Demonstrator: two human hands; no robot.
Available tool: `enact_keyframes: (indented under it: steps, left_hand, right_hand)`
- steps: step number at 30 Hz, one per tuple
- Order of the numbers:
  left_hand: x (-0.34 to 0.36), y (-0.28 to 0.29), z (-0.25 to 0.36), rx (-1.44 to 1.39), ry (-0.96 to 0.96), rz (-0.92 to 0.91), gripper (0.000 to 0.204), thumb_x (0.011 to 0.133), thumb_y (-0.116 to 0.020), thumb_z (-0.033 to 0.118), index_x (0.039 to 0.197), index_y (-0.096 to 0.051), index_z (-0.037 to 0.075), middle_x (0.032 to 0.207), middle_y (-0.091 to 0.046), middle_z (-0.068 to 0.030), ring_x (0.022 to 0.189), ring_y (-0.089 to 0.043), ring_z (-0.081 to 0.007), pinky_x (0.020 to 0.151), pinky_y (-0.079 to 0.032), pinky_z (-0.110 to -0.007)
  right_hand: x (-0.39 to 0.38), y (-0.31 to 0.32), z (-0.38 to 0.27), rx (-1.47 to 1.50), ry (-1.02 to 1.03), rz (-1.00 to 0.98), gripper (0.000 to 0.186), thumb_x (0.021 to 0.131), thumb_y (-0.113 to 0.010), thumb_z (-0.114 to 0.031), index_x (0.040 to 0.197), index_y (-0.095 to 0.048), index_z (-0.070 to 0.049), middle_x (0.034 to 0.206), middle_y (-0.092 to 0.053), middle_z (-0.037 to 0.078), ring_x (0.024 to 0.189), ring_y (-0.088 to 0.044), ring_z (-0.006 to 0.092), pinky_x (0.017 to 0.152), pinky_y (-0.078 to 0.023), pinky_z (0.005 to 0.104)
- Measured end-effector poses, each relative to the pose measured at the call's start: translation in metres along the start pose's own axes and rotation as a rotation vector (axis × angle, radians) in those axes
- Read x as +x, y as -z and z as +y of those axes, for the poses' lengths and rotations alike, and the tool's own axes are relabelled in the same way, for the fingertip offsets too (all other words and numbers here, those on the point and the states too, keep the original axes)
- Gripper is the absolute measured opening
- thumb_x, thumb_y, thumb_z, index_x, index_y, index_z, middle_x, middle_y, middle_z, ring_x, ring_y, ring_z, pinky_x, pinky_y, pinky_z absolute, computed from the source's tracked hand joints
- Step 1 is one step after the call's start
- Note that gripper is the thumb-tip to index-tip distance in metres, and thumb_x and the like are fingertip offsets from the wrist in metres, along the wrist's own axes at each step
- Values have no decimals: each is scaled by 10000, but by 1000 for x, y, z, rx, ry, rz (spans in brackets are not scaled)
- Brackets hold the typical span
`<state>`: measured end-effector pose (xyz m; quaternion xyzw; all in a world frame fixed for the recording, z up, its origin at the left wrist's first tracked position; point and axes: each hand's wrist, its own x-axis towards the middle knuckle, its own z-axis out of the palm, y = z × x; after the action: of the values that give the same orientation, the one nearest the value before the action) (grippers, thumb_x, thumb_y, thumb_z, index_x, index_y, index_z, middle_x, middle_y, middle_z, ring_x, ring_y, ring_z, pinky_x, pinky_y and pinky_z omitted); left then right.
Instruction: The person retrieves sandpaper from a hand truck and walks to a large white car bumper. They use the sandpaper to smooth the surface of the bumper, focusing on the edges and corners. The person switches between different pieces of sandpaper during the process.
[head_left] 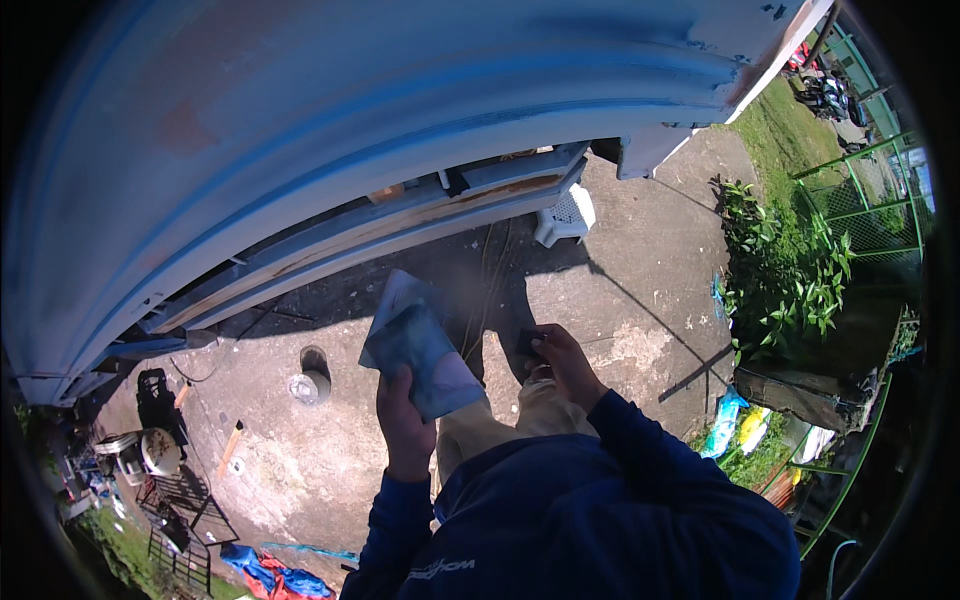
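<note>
My left hand (405, 425) is closed on a few thin sheets (418, 355), grey-blue on one face with paler pieces beneath, possibly sandpaper. They stick out over the ground in front of my legs. To the right, my right hand (568, 372) has its fingers bent around a small dark piece (527, 342), whose kind I cannot make out. The two hands are apart, in front of my beige trousers (470, 430). Beyond them stretches a large pale blue-white panel (400, 130), with worn patches and darker blue streaks.
Under the panel runs a rusty metal beam (400, 228). A white plastic stool (567, 215) stands beside its right end. On the concrete at left are a round can (310, 387) and a metal frame (185, 520). Leafy plants (790, 265) border the right side.
</note>
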<state>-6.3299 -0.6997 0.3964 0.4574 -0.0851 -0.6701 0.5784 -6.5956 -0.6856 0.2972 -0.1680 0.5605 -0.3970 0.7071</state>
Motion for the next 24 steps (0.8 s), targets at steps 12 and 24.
enact_keyframes:
  steps: [12,24]
  left_hand:
    - [-50,-160,-120,213,-51,28,483,1011,-530,224,1417,-461,-29,1332,-578,-146,1221,-587,-258,1012,-493,-378]
    - [-24,-93,-165,368,7,91,470,1011,-512,147,1446,-442,-18,1358,-561,-146,1220,-584,-262,1015,-501,-372]
  right_hand:
    - [-99,142,-187,-956,748,126,234,951,-608,35,1185,-589,25,1061,-638,129,944,-688,197,806,-563,314]
    - [195,60,-190,-815,850,214,300,929,-659,-157,1189,-599,-18,982,-688,178,892,-682,344,791,-532,398]
